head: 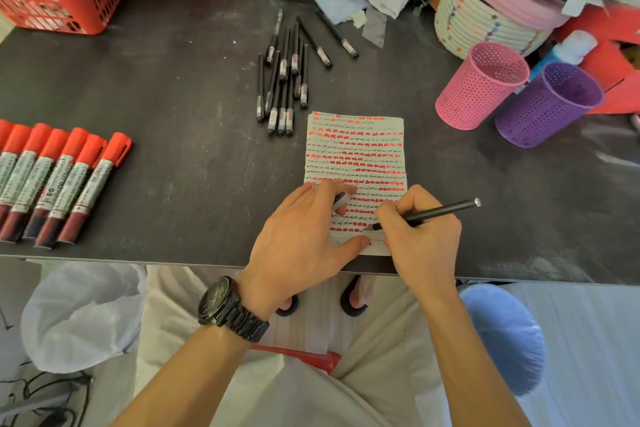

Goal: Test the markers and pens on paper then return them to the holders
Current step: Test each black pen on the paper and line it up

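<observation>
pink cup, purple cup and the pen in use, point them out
pink cup (474, 102), head view, perforated side wall
purple cup (535, 118), head view, perforated side wall
pen (446, 209), head view, middle of black barrel

One head-worn camera looks forward and steeply down — close over the table (173, 114) edge and lap.

Seven fat red-capped markers (65, 180), roughly a dozen slim black pens (282, 80) and two perforated plastic cups (481, 87) are sitting out.
</observation>
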`<state>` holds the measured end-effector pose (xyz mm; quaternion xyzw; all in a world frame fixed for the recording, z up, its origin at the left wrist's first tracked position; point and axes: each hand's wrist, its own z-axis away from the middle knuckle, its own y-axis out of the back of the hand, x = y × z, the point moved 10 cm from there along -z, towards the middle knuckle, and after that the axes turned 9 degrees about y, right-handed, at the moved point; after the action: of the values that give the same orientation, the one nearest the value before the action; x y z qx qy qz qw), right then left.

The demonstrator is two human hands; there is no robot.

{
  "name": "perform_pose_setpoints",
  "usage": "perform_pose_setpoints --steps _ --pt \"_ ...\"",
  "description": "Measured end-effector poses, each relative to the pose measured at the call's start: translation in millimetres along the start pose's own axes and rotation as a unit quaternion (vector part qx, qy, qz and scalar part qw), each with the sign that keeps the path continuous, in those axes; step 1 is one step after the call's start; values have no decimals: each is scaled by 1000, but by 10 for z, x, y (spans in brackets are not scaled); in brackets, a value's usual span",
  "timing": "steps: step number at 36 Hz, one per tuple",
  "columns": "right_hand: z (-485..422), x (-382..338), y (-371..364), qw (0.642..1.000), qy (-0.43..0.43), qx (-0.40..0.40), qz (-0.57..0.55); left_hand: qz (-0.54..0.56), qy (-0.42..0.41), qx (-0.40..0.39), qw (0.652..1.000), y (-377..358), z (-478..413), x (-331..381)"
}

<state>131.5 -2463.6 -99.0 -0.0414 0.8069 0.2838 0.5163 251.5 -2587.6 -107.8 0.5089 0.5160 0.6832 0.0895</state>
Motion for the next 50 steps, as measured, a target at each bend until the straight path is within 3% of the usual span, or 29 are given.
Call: perform_pose_setpoints --steps 15,26,32,40,50 --pt "-3 15 -6 1000 5 2 0 14 -2 -1 1000 -2 1 -5" --pt "-1 51 163 987 -59 84 -126 21 -5 -21 1000 -9 -4 0" --pt "-27 -18 122 986 -51 57 -151 132 -30 5 991 121 34 -10" --pt "-13 -47 25 967 -37 -26 -252 64 -41 80 994 149 36 -29" --pt "17 17 41 971 -44 -16 -236 87 -14 81 993 158 33 -101"
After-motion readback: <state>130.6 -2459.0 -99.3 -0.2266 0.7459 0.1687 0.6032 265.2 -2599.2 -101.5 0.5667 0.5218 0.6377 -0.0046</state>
